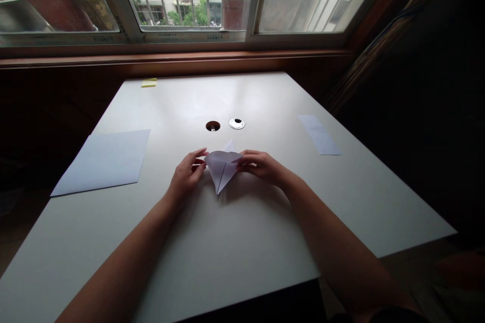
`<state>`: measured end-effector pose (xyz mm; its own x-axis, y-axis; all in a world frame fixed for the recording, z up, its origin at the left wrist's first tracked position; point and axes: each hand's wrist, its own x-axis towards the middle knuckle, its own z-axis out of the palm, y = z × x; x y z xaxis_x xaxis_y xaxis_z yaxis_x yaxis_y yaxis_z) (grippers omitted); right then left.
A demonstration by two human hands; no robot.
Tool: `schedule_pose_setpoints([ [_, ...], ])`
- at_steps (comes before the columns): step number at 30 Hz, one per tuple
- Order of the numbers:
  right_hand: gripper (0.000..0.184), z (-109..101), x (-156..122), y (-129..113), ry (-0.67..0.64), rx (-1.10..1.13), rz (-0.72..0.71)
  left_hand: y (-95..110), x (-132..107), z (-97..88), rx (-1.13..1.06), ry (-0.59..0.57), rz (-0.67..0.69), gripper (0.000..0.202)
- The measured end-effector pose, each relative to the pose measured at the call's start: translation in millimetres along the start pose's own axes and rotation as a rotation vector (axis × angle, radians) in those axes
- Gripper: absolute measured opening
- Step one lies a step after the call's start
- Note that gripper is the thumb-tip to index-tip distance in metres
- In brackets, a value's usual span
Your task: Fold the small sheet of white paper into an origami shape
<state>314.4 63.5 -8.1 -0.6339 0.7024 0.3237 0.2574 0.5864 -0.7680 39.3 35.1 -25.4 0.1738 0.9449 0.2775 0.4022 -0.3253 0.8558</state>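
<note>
A piece of white folded paper [223,166] is held between my two hands, just above or resting on the white table. Its lower end comes to a point toward me, with a dark crease line down the middle, and a smaller tip sticks up behind. My left hand [187,169] has its thumb and fingers closed at the paper's left corner, the index finger reaching along the upper edge. At the right corner, the fingers of my right hand [259,164] pinch the paper. Parts of the fingertips are hidden behind the folds.
Flat white sheets [106,161] lie at the table's left edge, and a paper strip [320,135] on the right. Beyond the paper are a round cable hole [212,125] and its loose cover [237,123]. Yellow sticky notes [149,82] sit at the far left, below the window.
</note>
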Motion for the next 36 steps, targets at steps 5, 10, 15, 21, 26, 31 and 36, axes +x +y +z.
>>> schedule_pose_setpoints([
  [5,0.014,-1,0,-1,-0.061,0.07,0.032,0,-1,0.5,0.15,-0.15,0.05,0.041],
  [10,0.012,-1,0,-4,-0.083,0.071,0.056,-3,0,1.1,0.248,-0.227,0.141,0.041],
  [15,0.015,3,0,-2,-0.061,0.033,0.041,-2,0,-1.3,0.295,-0.276,0.2,0.036],
  [21,0.024,8,1,5,-0.009,0.124,0.121,-6,1,-8.1,0.224,-0.293,0.128,0.041],
  [26,0.05,11,1,19,0.045,0.358,0.243,-6,2,-11.2,0.081,-0.329,0.081,0.042],
  [31,0.057,9,0,25,0.046,0.391,0.246,-3,2,-11.4,-0.012,-0.373,0.05,0.041],
  [36,0.037,6,-2,20,0.009,0.372,0.309,-1,2,-11.2,-0.095,-0.435,0.02,0.036],
])
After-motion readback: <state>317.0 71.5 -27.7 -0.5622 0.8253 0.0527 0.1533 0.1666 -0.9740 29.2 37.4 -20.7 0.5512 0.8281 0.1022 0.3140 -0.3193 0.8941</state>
